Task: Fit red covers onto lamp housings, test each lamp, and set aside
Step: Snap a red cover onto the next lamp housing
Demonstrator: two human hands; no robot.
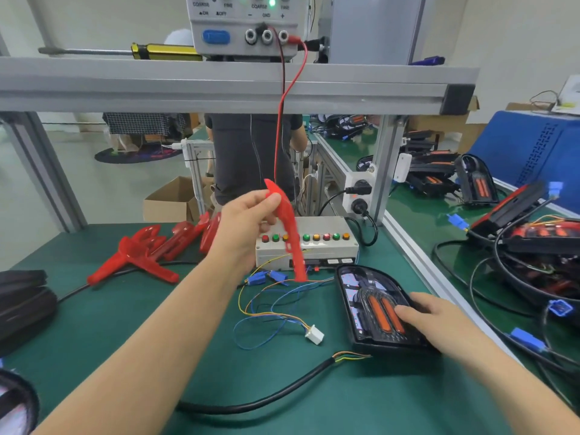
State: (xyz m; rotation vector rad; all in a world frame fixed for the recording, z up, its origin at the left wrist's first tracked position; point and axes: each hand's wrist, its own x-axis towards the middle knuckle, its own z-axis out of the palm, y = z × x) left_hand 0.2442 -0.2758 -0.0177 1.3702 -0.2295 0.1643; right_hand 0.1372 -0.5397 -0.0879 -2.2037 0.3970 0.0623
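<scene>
The left hand [248, 221] is gripping a red cover [290, 233] in curled fingers above the worktop [157, 334] while the right hand [439, 321] is resting flat-fingered on a bare lamp housing [361, 293], so fitting and testing seem not yet done, with spare covers [150, 249] waiting.

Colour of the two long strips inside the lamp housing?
Orange strips, set in the black lamp housing; head view.

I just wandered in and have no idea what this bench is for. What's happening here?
A person is putting lamps together. The left hand holds a red cover up in the air, not yet fitted. The right hand rests on a black lamp housing lying on the green table. More red covers lie at the back left, beside a test box with coloured buttons.
</scene>
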